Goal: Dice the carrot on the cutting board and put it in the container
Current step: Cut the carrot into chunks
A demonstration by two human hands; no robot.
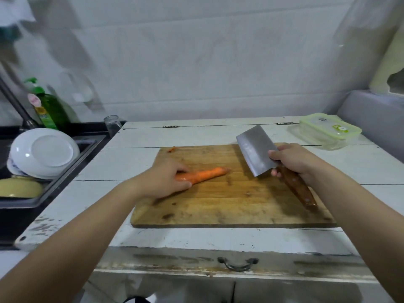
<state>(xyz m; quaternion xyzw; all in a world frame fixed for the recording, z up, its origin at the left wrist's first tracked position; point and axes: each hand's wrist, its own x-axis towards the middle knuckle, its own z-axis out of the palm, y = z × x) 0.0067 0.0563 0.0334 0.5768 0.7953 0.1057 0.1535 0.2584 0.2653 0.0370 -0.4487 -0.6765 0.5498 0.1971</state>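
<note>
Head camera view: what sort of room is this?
Most likely a home kitchen: a sink stacked with white plates, a green dish soap bottle, and a wooden cutting board holding a carrot.

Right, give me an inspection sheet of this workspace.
Surface: white worn wooden table; cutting board on it.
Job's things: whole carrot on the board, uncut; lidded container at the far right.
Clutter: orange scrap at the board's far left corner.
Grips: left hand holds the carrot; right hand grips the cleaver, blade raised.
Cables: nothing seen.
Surroundings: sink with plates, green bottle, glass jar.
</note>
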